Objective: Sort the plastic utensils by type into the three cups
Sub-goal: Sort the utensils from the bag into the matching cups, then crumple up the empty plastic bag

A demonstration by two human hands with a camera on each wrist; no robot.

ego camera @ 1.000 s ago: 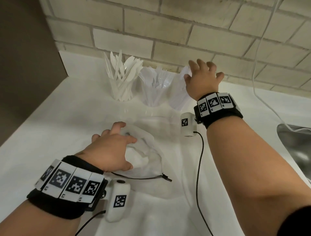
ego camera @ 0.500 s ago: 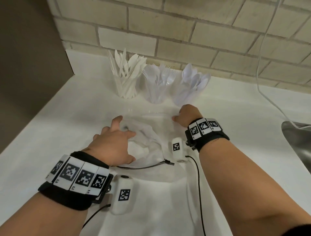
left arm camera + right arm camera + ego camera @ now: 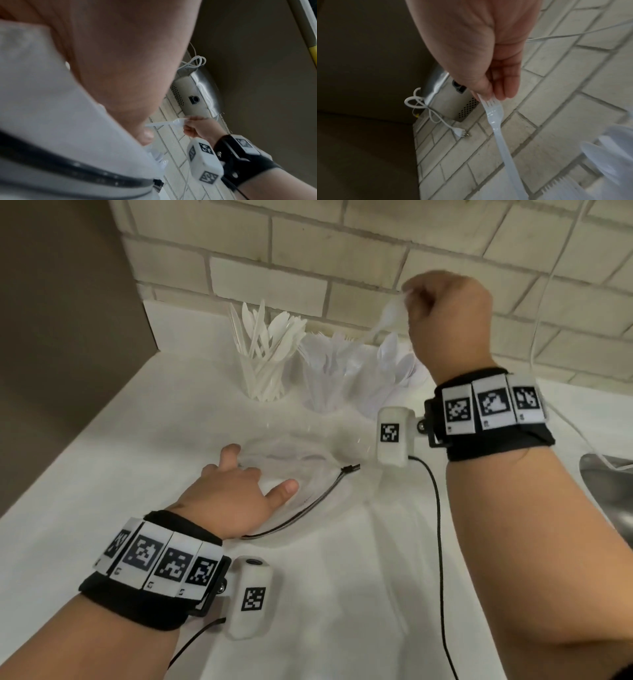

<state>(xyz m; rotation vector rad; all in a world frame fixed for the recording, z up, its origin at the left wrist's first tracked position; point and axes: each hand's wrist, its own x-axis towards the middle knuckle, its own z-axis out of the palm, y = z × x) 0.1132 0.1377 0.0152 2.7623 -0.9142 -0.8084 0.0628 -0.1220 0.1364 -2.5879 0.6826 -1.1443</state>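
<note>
Three clear cups stand by the brick wall: the knives cup (image 3: 263, 374) on the left, the forks cup (image 3: 325, 381) in the middle and the spoons cup (image 3: 387, 381) on the right. My right hand (image 3: 411, 296) is raised above the forks and spoons cups. It pinches a white plastic fork (image 3: 390, 316) at the tine end, and the handle hangs down. The right wrist view shows the same fork (image 3: 494, 121) between thumb and fingers (image 3: 505, 86). My left hand (image 3: 239, 474) lies with spread fingers on a clear plastic bag (image 3: 308, 460) on the counter.
A thin black cord (image 3: 308, 501) lies across the bag. A steel sink (image 3: 609, 484) is at the right edge, with a white cable (image 3: 537, 337) hanging down the wall above it. A dark panel (image 3: 68, 337) closes off the left side of the white counter (image 3: 137, 457).
My right hand left the spoons cup, dropped to the bag, and has now risen above the cups with a fork pinched in it. My left hand has stayed on the bag.
</note>
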